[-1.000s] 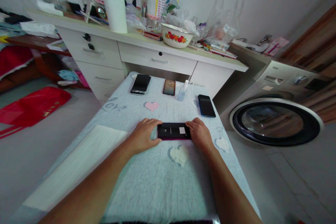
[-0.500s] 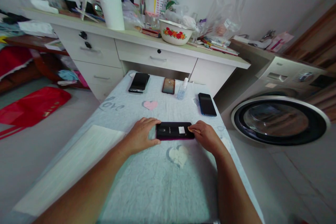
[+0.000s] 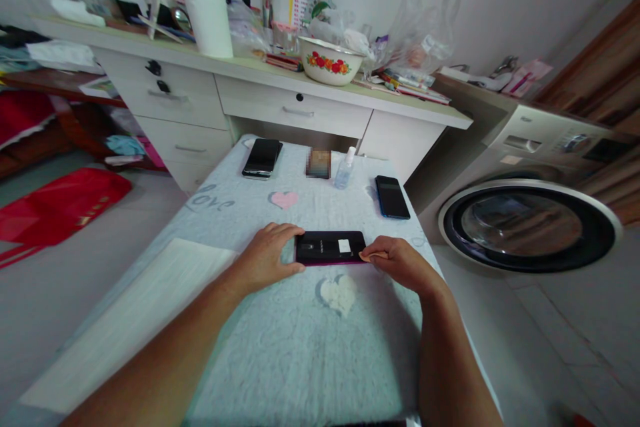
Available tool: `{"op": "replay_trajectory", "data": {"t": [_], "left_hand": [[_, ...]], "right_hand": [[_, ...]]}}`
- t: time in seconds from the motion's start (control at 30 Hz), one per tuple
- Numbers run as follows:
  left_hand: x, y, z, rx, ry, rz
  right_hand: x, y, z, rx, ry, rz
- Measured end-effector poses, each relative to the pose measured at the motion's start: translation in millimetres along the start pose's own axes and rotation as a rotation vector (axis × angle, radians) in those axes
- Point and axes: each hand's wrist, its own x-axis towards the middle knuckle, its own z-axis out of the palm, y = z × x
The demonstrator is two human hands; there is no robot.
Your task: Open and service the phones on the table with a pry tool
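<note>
A black smartphone (image 3: 327,248) lies back up on the cloth-covered table, with a white square sticker on its back and a purple lower edge. My left hand (image 3: 267,257) holds the phone's left end, thumb at the near corner and fingers at the far corner. At its right end, my right hand (image 3: 400,260) pinches a small flat orange-tan piece (image 3: 374,255) against the near right corner. What that piece is, I cannot make out. Beyond the hands stands a clear spray bottle (image 3: 345,170) beside a small brown rectangular item (image 3: 319,163), which is blurred.
Toward the back left lies a dark stacked phone or case (image 3: 263,157); another phone (image 3: 393,197) lies at the right edge. A white desk (image 3: 295,103) with a flowered bowl (image 3: 331,61) stands behind the table, and a washing machine (image 3: 530,173) is on the right.
My right hand, with the orange-tan piece, has moved slightly toward me along the phone's right end. My left hand and the phone stay in place; the view has shifted slightly.
</note>
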Motion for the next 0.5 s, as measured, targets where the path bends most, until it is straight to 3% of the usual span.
{"op": "replay_trajectory", "data": {"t": [0.2, 0.5], "left_hand": [[0.4, 0.4, -0.7, -0.018, -0.003, -0.005], [0.2, -0.5, 1.0, -0.04, 0.012, -0.014]], "right_hand": [[-1.7, 1.9, 0.0, 0.061, -0.026, 0.011], [6.6, -1.4, 3.6, -0.087, 0.13, 0.048]]}}
